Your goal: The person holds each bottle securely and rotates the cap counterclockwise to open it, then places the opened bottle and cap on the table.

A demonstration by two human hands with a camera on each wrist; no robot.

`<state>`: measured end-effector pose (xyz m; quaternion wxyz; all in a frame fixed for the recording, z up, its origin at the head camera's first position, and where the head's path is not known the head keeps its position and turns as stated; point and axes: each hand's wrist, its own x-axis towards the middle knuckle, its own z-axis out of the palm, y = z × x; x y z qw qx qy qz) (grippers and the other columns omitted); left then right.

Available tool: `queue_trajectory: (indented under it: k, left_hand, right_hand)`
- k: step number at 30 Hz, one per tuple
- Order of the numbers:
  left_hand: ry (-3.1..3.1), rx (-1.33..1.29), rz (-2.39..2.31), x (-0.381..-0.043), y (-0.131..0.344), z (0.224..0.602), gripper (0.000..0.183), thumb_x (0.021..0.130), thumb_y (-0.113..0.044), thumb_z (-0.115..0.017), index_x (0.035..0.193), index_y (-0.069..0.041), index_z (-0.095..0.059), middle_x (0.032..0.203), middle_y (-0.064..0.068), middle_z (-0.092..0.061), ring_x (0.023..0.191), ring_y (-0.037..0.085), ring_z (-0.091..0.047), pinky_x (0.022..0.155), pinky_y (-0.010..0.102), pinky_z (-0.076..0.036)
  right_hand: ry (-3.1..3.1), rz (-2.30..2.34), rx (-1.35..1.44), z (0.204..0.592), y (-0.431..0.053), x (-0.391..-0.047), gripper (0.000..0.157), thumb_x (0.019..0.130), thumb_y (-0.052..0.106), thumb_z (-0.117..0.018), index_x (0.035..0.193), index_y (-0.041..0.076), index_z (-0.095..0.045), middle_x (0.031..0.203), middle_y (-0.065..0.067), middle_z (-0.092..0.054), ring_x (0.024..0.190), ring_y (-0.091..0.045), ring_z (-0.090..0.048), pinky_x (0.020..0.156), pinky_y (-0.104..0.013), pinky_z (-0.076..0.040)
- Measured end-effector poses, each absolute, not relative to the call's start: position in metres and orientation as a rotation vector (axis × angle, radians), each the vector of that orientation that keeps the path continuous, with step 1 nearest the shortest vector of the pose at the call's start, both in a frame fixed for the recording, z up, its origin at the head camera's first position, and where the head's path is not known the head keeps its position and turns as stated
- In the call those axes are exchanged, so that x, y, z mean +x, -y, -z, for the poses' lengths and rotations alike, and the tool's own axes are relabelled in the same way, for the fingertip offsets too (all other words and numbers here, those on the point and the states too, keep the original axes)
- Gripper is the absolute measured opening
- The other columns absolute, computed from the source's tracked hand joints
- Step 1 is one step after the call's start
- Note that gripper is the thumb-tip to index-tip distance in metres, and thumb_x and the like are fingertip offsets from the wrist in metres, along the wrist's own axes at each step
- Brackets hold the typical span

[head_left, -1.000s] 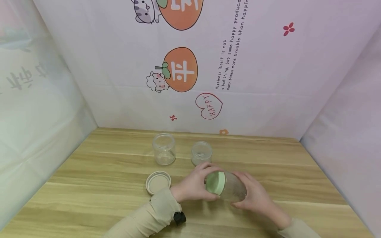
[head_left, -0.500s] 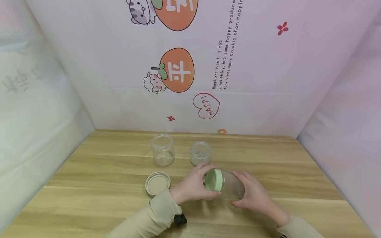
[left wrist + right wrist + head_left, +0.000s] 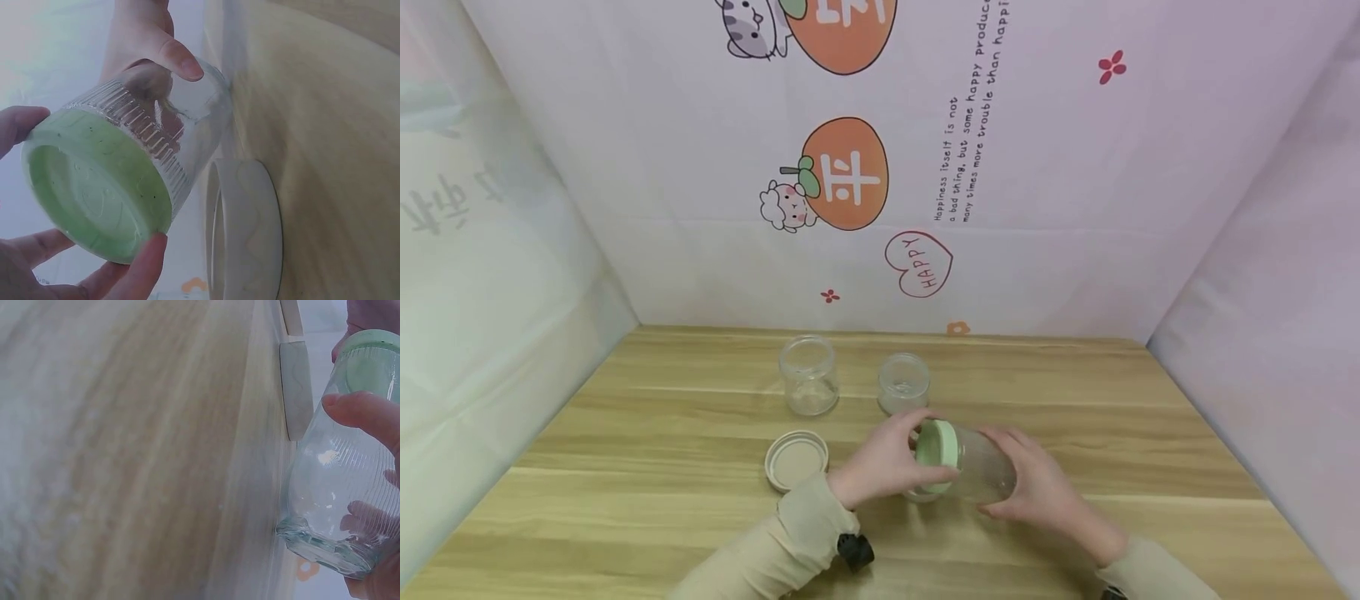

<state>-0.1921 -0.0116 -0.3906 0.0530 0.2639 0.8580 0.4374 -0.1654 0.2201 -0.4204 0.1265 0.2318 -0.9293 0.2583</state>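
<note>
A ribbed clear glass jar (image 3: 985, 467) lies tilted sideways between the hands, its pale green screw lid (image 3: 942, 454) facing left. The left hand (image 3: 883, 464) grips the lid by its rim, thumb and fingertips spread around it, as the left wrist view shows. Around the jar's body curls the right hand (image 3: 1037, 487), near the base. In the right wrist view the jar's thick glass bottom (image 3: 331, 550) is close to the tabletop. A whitish lid (image 3: 247, 228) lies on the table just below the green one, mostly hidden in the head view.
Two open clear jars, a taller one (image 3: 809, 377) and a shorter one (image 3: 903, 383), stand behind the hands. A cream lid (image 3: 797, 461) lies left of the left hand. White printed cloth walls (image 3: 1037, 267) border the wooden table (image 3: 647, 467).
The left fingers have shifted slightly around the green lid, and more of its rim shows. The whitish lid beneath has come partly into view. The right hand keeps its hold on the jar.
</note>
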Motion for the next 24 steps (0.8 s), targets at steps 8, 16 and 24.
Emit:
queue_trajectory:
  k: [8,16,24]
  left_hand:
    - [-2.633,0.773,-1.308,-0.1934,0.0098,0.3912,0.067,0.072,-0.046,-0.078,0.128,-0.018,-0.055,0.110,0.001,-0.064,0.085,0.012,-0.060,0.067,0.020,-0.049]
    - [-2.625,0.800,-1.246,-0.1926,0.0143,0.3916,0.071,0.078,-0.049,-0.072,0.137,-0.018,-0.048,0.128,0.007,-0.057,0.097,0.019,-0.062,0.076,0.026,-0.052]
    - [-2.854,1.465,-0.902,-0.1864,0.0173,0.3875,0.092,0.071,-0.044,-0.080,0.146,-0.023,-0.032,0.147,0.013,-0.031,0.131,0.028,-0.041,0.103,0.041,-0.043]
  right_hand:
    - [2.695,-0.750,0.680,0.4230,-0.2216,-0.1655,0.095,0.045,0.021,-0.093,0.130,0.008,-0.051,0.116,-0.011,-0.059,0.096,-0.028,-0.059,0.071,-0.046,-0.054]
    - [2.699,-0.778,0.696,0.4231,-0.2206,-0.1640,0.095,0.047,0.019,-0.092,0.131,0.008,-0.050,0.119,-0.012,-0.058,0.099,-0.031,-0.058,0.072,-0.048,-0.054]
    - [2.674,-0.762,0.720,0.4230,-0.2214,-0.1646,0.095,0.047,0.018,-0.092,0.130,0.005,-0.049,0.119,-0.014,-0.058,0.099,-0.032,-0.059,0.075,-0.052,-0.054]
